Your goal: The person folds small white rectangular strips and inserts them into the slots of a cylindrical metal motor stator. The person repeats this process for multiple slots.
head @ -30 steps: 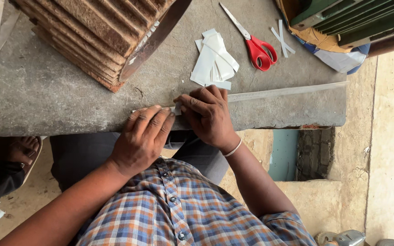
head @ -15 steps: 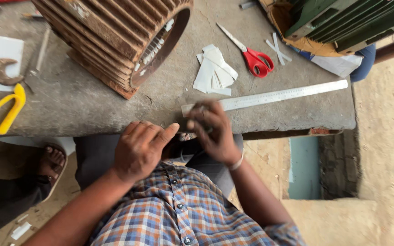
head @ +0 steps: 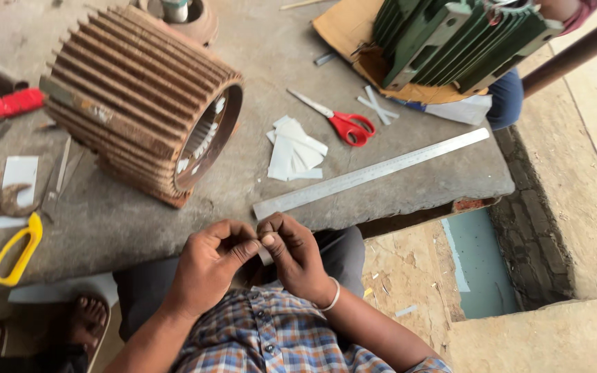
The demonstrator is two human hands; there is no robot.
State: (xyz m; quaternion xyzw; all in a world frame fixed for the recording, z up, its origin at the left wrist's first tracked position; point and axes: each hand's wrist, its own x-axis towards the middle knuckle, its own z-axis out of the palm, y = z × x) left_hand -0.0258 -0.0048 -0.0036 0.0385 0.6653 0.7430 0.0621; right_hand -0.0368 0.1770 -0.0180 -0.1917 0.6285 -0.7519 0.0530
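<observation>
Though half-hidden — paper strip (head: 265,257) upright

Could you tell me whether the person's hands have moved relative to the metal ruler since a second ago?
Yes. Both hands have come off the ruler and the table edge, toward the person's body.

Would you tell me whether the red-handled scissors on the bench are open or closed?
Closed: the scissors lie flat, blades together in one point.
</observation>
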